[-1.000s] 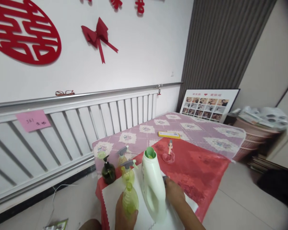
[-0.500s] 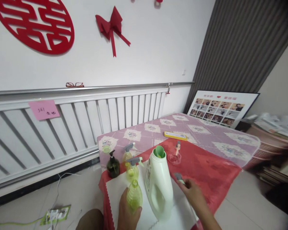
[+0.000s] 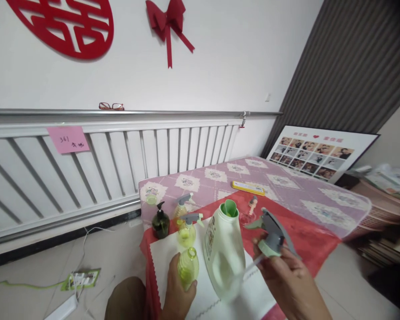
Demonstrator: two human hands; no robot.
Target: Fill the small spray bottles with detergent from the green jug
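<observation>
Left hand [image 3: 176,295] at the 6 o'clock edge of the view, fingers wrapped around the lower body of a small translucent yellow-green plastic bottle [image 3: 188,267], held upright with its neck open and no head fitted. Bottle base on a white cloth mat with a scalloped edge [image 3: 162,262], spread over a red patterned cloth [image 3: 306,235] covering the near end of the counter [image 3: 286,189]. Right hand [image 3: 288,278] raised at 4 o'clock from the bottle, fingers pinched on the collar of a grey plastic trigger spray head with a pale green collar [image 3: 270,231]; nozzle pointing toward 9 o'clock, thin clear dip tube [image 3: 245,270] trailing down toward 8 o'clock. Spray head well apart from the bottle neck. Between the two hands, a tall white plastic detergent jug with an open green spout [image 3: 224,255], upright on the mat, just beside the held bottle at its 3 o'clock. At 12 o'clock from the held bottle, a yellow-green spray bottle with a grey trigger [image 3: 187,229]; behind it, a second spray bottle of the same kind [image 3: 182,206]. At 11 o'clock, a dark green pump bottle [image 3: 160,222]. Further back on the purple floral cloth, a flat yellow case [image 3: 248,187].
</observation>
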